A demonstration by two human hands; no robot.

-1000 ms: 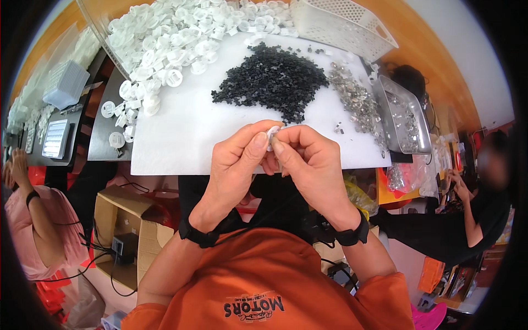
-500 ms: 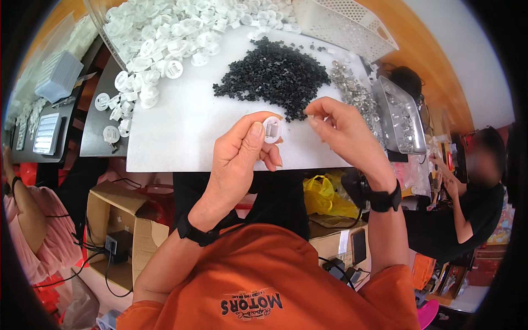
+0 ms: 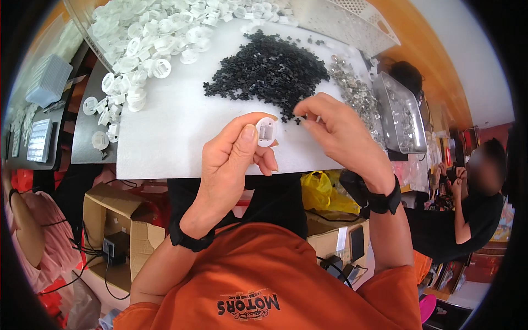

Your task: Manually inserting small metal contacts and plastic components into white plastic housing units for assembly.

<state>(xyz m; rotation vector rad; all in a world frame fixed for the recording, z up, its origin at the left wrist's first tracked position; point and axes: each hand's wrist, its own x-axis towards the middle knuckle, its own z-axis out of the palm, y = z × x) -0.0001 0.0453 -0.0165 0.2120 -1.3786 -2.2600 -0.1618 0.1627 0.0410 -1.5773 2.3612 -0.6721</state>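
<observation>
Left hand [image 3: 231, 159] pinched round white cap [image 3: 266, 131] between thumb and fingers. Right hand [image 3: 344, 132] fingertips closed at edge of black pile [image 3: 269, 69]; contents unclear.

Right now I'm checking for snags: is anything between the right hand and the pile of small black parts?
Nothing visible. The right hand has its fingertips at the near edge of the black parts pile on the white mat. The left hand holds the round white piece off to the side, apart from it.
</observation>
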